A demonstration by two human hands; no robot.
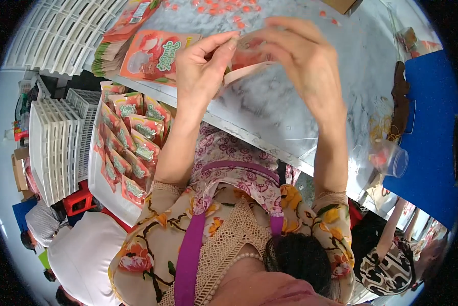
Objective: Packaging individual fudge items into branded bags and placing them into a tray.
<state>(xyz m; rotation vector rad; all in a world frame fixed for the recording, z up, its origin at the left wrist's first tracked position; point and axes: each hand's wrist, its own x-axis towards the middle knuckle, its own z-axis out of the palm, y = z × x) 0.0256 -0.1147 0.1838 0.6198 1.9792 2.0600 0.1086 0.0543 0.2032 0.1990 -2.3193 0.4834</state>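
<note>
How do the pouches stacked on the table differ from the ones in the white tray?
The table pouches look flat and thin, while the tray pouches bulge as if filled. The table pouches are stacked closely together; the tray pouches lean, overlapping in rows inside the white tray. Both share orange-pink colouring and pale lettering.

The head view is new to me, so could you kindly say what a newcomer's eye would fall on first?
Probably the upper middle, where, over the marbled table, the left hand pinches a peach-coloured pouch beside the blurred right hand. Next might come the bright pouches crowded in a white tray left of the person, then the big blue panel at the far right.
</note>
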